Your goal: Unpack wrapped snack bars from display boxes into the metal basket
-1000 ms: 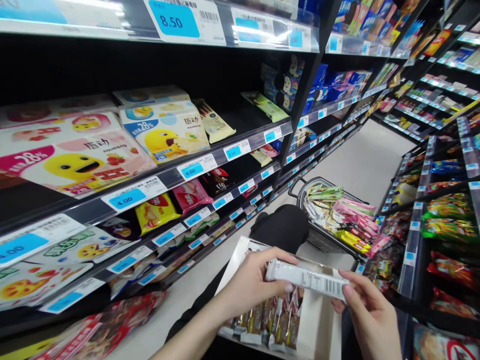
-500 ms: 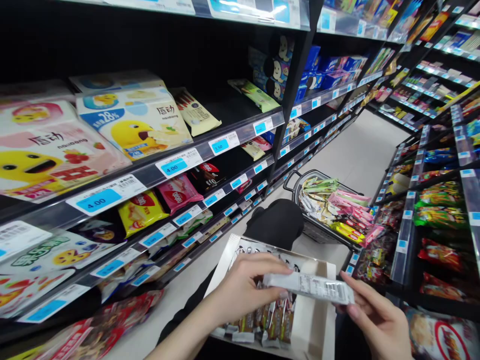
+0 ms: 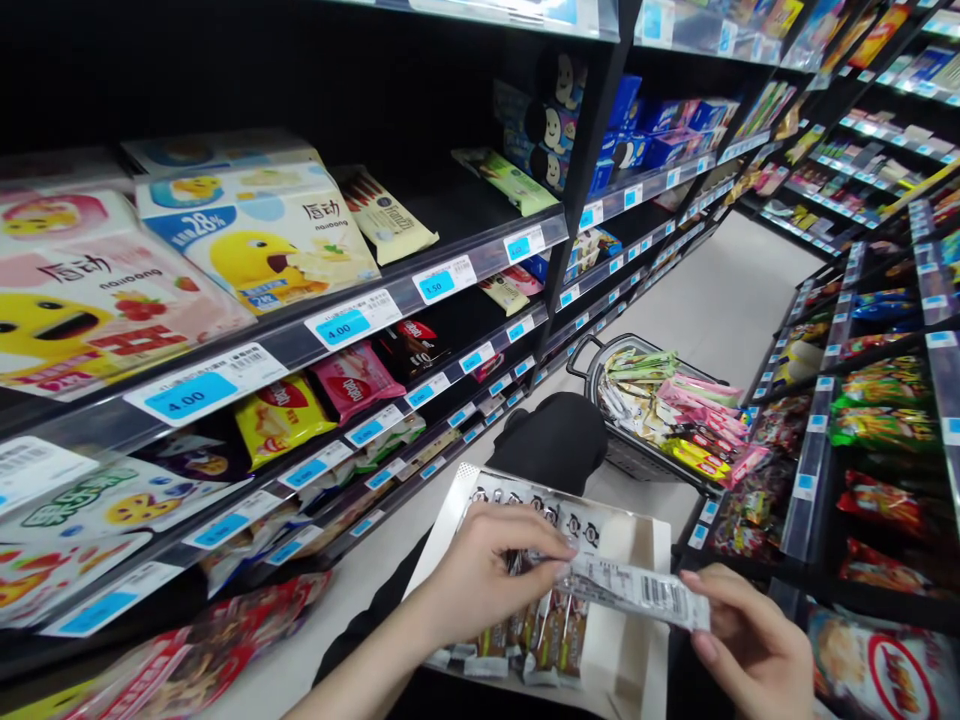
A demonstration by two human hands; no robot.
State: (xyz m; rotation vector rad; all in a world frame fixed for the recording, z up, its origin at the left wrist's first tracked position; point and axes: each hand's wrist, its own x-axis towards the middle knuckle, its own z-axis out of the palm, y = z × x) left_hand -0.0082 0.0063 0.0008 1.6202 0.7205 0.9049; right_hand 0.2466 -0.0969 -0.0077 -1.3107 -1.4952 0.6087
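Nudged toward four o'clock, a wrapped bar (image 3: pixel 634 590) is pinched by left hand (image 3: pixel 491 570) and right hand (image 3: pixel 754 635) (open box (image 3: pixel 630 645) beneath)

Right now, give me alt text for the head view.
The left hand and right hand hold opposite ends of a pale wrapped bar over an open white box of brown-wrapped bars. A snack-filled basket stands between shop shelves.

Wrapped bar (image 3: pixel 637 592): lower centre of the frame, between left hand (image 3: pixel 495 570) and right hand (image 3: pixel 754 635), over the box (image 3: pixel 622 650)
Box: bottom centre, more bars (image 3: pixel 555 640) inside
Basket (image 3: pixel 649 460): on the floor (image 3: pixel 750 270), right of centre, beyond the box, packets (image 3: pixel 667 400) in it
Left shelving (image 3: pixel 457 215): left and upper centre, packs (image 3: pixel 285 240) on it
Right shelving (image 3: pixel 814 440): right edge, bags (image 3: pixel 885 505) on it
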